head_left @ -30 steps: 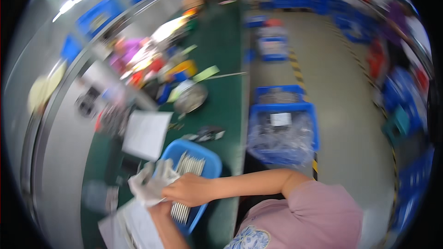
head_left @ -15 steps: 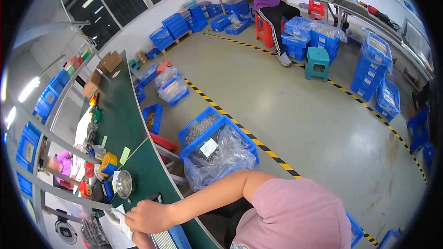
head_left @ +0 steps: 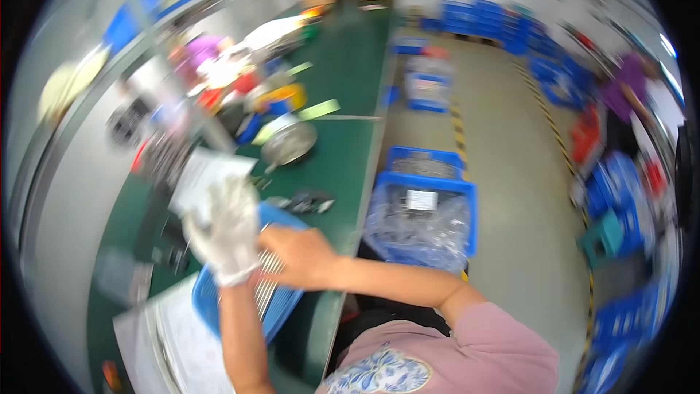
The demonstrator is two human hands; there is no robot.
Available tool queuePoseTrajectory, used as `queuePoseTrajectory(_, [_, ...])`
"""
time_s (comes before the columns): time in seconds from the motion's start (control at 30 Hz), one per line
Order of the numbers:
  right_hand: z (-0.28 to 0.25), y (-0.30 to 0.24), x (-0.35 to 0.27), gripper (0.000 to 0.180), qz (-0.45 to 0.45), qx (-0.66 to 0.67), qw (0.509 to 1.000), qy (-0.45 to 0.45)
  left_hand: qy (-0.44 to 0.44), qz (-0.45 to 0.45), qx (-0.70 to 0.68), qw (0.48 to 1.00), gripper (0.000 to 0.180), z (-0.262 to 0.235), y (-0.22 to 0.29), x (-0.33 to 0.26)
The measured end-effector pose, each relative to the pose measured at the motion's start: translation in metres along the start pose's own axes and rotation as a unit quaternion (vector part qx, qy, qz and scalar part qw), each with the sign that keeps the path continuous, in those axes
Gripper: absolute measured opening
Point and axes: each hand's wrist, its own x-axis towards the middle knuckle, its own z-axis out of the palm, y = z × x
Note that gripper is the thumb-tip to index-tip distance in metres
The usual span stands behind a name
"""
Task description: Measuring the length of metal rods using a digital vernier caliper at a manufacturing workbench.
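Count, head view (motion blur throughout):
- Hands: 2. Left hand [head_left: 227, 230], in one white glove; right hand [head_left: 302, 257], bare.
- Blue trays on the desk [head_left: 343, 138]: 1, the blue tray [head_left: 281, 306] at 7 o'clock, holding thin metal rods, too blurred to count.
- Round metal bowls: 1 [head_left: 289, 142], at 11 o'clock.
- Paper sheets: 2, one [head_left: 204, 175] above the glove, one [head_left: 179, 339] at 7 o'clock.
- Blue floor crates beside the desk: 2, a bag-lined crate [head_left: 426, 219] at centre and a second crate [head_left: 425, 163] just behind it.
- Crates along the far wall: number cannot be told.
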Motion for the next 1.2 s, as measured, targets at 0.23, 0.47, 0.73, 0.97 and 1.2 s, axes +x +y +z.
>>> queuePoseTrajectory(0.23, [0.046,-0.028,0.000,0.015,-0.054,0.086,0.995,-0.005,-0.002,0.135,0.023,0.991,0.065,-0.030,0.046,-0.039])
queuePoseTrajectory(0.47, [0.057,-0.023,0.003,0.018,-0.139,0.181,0.974,-0.010,-0.038,0.074,0.036,0.996,0.040,-0.023,0.052,-0.039])
queuePoseTrajectory(0.73, [0.084,-0.072,0.020,0.013,-0.295,0.244,0.885,-0.264,-0.040,0.295,0.194,0.935,0.062,-0.025,0.109,-0.051])
queuePoseTrajectory(0.97, [0.102,-0.065,0.037,0.015,-0.181,0.177,0.901,-0.353,0.101,0.241,0.064,0.963,0.047,-0.071,0.127,-0.061])
queuePoseTrajectory(1.2, [0.113,-0.062,0.079,0.013,-0.389,0.103,0.834,-0.378,0.216,0.451,0.167,0.850,0.051,-0.109,0.136,-0.146])
